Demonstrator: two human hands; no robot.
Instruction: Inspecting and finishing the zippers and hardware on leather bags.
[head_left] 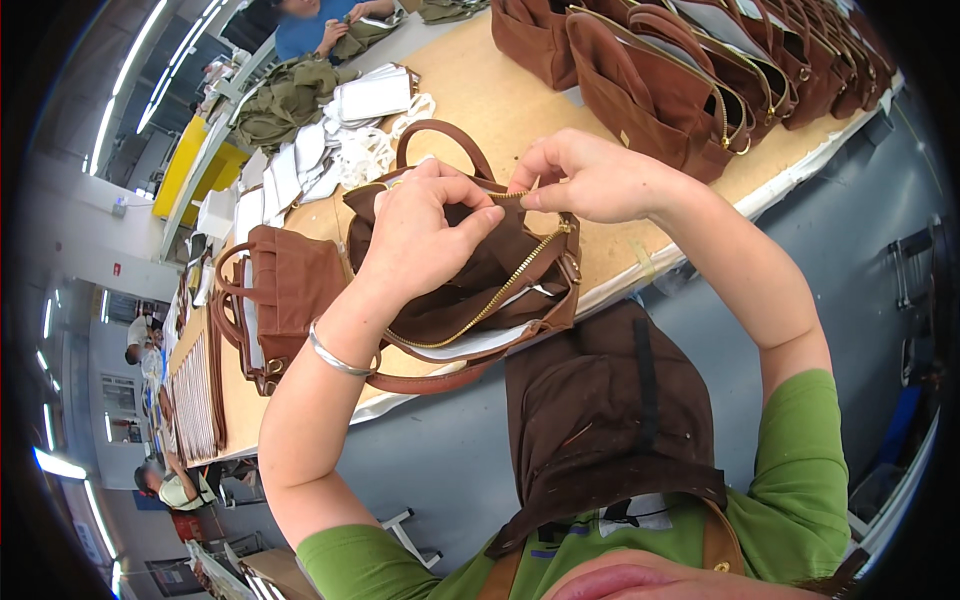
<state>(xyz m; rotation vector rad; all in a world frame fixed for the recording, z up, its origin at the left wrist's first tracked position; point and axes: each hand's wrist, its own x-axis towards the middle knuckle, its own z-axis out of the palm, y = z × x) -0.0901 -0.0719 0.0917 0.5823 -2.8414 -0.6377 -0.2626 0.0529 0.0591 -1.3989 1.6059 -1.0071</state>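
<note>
A brown handbag [470,270] stands unzipped at the table's near edge, its dark lining showing between two rows of brass zipper teeth [515,275]. My left hand [425,225] is closed at the bag's far rim, thumb and fingers pinching the edge there. A short way to its right, my right hand [590,180] pinches the same far zipper edge between thumb and forefinger. One bag handle [445,128] arches up behind my hands, and the other hangs over the near side. My fingertips partly hide the stretch of rim they hold.
A second brown handbag [295,290] lies close on the left. Several more brown bags [650,90] line the table at the far right. White pouches [370,95] and olive fabric [285,100] are heaped at the far left, near a co-worker in blue [310,30]. Stacked strips [195,400] lie at left.
</note>
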